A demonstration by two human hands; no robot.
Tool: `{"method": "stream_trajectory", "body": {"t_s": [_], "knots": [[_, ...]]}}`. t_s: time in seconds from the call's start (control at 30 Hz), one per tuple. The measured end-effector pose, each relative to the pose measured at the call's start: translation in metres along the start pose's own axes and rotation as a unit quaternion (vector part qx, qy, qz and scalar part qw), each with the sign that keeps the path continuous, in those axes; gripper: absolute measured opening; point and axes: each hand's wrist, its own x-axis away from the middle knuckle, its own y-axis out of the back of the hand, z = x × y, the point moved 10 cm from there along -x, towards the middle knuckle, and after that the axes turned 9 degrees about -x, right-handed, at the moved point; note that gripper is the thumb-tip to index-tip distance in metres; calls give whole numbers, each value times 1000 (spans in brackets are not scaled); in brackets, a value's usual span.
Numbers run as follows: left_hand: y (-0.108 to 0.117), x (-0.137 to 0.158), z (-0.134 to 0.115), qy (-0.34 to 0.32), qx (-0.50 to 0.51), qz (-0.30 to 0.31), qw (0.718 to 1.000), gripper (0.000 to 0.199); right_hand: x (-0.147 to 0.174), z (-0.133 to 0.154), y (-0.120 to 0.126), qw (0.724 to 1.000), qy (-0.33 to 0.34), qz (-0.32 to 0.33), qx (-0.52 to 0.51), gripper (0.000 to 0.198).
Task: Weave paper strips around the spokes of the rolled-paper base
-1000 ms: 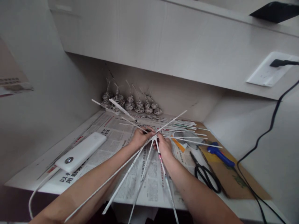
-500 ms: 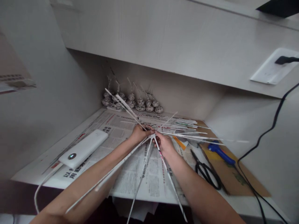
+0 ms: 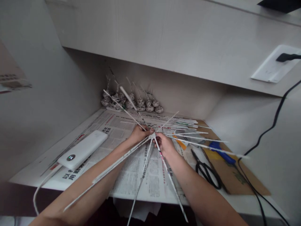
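Between my two hands is a small woven centre [image 3: 152, 136] of rolled newspaper sticks, which fan out from it like spokes on every side. My left hand [image 3: 139, 134] pinches its left edge, thumb on top and fingers partly hidden behind. At the right edge, my right hand [image 3: 166, 144] is closed around it with thumb and curled fingers. A thicker white paper stick [image 3: 128, 98] points up and away beyond my left hand. Other spokes run over my left forearm, toward the table's front edge and out to the right.
Newspaper [image 3: 131, 175] covers the table. A white power bank [image 3: 83, 149] with a cable lies left. Right are black scissors [image 3: 207, 172], a blue glue gun [image 3: 222, 152] and cardboard [image 3: 244, 179]. Loose paper sticks [image 3: 183, 121] and several woven gourd shapes [image 3: 141, 105] are behind.
The thicker stick at the far side has swung away from the spoke beside it, toward the right. One right-hand spoke now slants lower, across the glue gun. Both hands keep their hold.
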Motion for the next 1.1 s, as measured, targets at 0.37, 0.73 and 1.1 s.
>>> {"method": "stream_trajectory", "body": {"t_s": [0.37,0.73,1.1], "knots": [[-2,0,29,109,100,-42,988,33,-4,5,-2,995,86,34,36,15],[-13,10,17,139,154,16,978,53,4,23,-7,977,176,53,106,16],[-12,7,14,112,174,28,978,39,3,25,-8,977,173,49,115,22]]}}
